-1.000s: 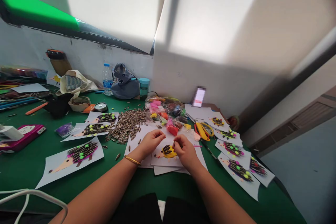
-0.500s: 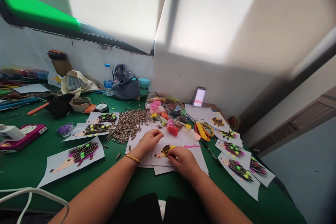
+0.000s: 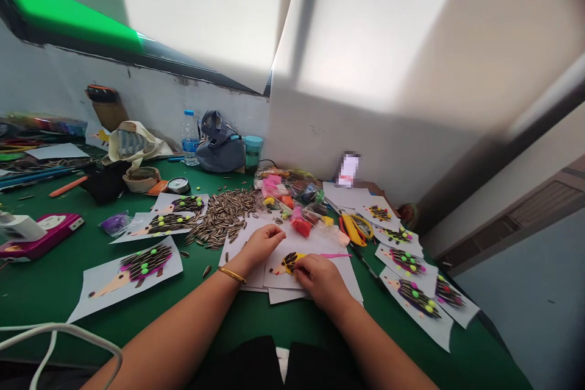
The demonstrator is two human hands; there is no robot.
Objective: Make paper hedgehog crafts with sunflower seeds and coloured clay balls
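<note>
A small hedgehog picture (image 3: 287, 264) lies on white paper (image 3: 269, 281) before me, its yellow clay body partly set with dark striped sunflower seeds. My right hand (image 3: 319, 277) rests over the picture's right side, fingertips pinched at the yellow clay; whatever they hold is hidden. Above and left of the picture, my left hand (image 3: 264, 245) hovers over the paper with thumb and fingers pinched together. Anything between those fingertips is too small to name. Beyond the left hand is a heap of sunflower seeds (image 3: 223, 216).
Finished-looking hedgehog cards (image 3: 414, 298) line the right side, others (image 3: 132, 274) the left. Bagged coloured clay (image 3: 301, 222), yellow scissors (image 3: 353, 230) and a pink tool (image 3: 336, 255) lie around the paper. A water bottle (image 3: 189, 140) and blue bag (image 3: 220, 149) stand behind.
My right hand has shifted very slightly to the right over the yellow clay, still pinched. The left hand stays almost in place. The view has turned slightly.
</note>
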